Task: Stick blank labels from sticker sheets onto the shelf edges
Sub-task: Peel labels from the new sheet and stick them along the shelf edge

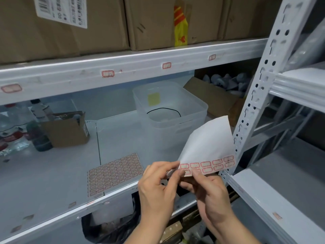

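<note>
While both hands, left (156, 184) and right (209, 192), grip-pinch its lower corner, a white sheet (207, 147) with red-bordered labels along its bottom tilts toward upper right, at lower centre.

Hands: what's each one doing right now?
Left hand: pinching the sticker sheet at its lower edge.
Right hand: pinching the same sheet.

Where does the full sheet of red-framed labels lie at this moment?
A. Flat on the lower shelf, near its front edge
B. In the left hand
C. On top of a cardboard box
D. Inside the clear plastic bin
A: the full sheet lies flat on the lower shelf by its front edge, while both hands hold a different, mostly used sheet.
</note>
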Motion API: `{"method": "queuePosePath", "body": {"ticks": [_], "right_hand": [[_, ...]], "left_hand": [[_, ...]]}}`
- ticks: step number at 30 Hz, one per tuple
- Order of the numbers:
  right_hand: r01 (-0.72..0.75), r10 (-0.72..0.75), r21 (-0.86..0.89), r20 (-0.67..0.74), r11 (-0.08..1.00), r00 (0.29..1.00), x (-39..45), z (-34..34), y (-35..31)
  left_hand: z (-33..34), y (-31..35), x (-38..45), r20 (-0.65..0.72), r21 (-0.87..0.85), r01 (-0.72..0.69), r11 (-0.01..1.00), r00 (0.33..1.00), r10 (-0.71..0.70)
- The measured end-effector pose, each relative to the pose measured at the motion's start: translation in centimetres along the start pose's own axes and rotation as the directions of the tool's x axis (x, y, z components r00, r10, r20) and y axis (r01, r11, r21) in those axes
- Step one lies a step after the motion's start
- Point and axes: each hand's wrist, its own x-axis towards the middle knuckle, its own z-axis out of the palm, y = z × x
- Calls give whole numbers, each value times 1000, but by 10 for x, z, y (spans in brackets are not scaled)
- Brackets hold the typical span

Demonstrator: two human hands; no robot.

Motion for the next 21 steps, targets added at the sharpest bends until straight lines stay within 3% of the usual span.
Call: {"method": "queuePosePath", "body": {"ticks": [6, 21], "right_hand": [[82, -85, -216, -7, 973, 996, -3, 10, -7], [198, -240, -455, -37, 868, 970, 0, 9, -1]], "left_hand": [[-3, 8, 6, -24, -55, 79, 995, 996, -80], [-8, 13, 15, 77, -162, 323, 932, 946, -315]]}}
